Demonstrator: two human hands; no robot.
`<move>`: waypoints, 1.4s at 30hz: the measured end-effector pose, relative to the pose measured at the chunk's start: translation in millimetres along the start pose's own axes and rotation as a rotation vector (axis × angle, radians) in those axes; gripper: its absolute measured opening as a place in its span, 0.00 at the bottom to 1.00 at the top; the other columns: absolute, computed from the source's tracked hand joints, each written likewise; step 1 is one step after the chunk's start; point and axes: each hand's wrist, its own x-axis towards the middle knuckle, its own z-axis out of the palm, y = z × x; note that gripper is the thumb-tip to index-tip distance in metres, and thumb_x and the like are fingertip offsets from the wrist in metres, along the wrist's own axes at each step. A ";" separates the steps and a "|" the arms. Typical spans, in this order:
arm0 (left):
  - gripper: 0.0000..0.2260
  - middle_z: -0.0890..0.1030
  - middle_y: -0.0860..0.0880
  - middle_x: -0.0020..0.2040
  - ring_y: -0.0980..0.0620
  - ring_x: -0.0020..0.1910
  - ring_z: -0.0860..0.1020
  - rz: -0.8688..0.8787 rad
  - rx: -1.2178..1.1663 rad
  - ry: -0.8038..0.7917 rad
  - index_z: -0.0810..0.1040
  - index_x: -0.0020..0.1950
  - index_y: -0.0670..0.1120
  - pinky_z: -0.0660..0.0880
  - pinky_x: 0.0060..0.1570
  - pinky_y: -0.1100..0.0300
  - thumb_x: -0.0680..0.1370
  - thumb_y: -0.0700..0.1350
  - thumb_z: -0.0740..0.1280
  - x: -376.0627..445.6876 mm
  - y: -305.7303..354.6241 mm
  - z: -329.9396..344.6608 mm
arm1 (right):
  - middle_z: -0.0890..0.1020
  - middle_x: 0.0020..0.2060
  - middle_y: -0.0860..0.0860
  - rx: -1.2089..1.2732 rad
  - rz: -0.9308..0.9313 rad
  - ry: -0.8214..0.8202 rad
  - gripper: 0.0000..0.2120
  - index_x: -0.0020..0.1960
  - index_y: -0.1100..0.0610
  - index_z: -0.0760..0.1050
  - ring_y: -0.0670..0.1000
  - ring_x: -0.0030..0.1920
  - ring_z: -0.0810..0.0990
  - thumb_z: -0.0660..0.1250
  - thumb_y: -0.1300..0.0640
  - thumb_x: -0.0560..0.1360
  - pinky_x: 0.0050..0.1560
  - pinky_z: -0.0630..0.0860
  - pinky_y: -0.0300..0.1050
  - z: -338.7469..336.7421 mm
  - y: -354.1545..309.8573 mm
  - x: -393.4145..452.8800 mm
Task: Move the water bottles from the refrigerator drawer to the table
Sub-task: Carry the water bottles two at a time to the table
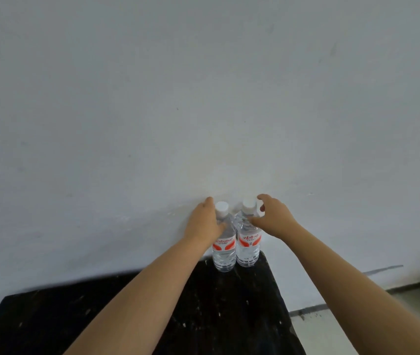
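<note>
Two clear water bottles with white caps and red-and-white labels stand upright side by side at the far right end of the black table [203, 316], close to the wall. My left hand [205, 222] grips the left water bottle [223, 252] at its shoulder, just below the cap. My right hand [273, 217] curves round the neck of the right water bottle [248, 248]: the thumb lies on its shoulder and the fingers bend behind the cap. Both bottle bases rest on the tabletop. The refrigerator drawer is out of view.
A plain white wall [203, 98] rises directly behind the bottles. The table's right edge runs just right of the bottles, with pale floor [357, 329] beyond it. The black tabletop, flecked with white marks, stretches to the left and towards me.
</note>
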 end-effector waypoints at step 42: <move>0.14 0.77 0.40 0.60 0.41 0.60 0.75 1.418 0.478 -0.296 0.76 0.59 0.38 0.74 0.55 0.53 0.76 0.36 0.57 -811.5 404.7 101.1 | 0.81 0.53 0.58 -0.401 0.859 0.651 0.12 0.54 0.62 0.78 0.59 0.54 0.78 0.59 0.60 0.77 0.51 0.73 0.46 -147.7 202.4 -988.2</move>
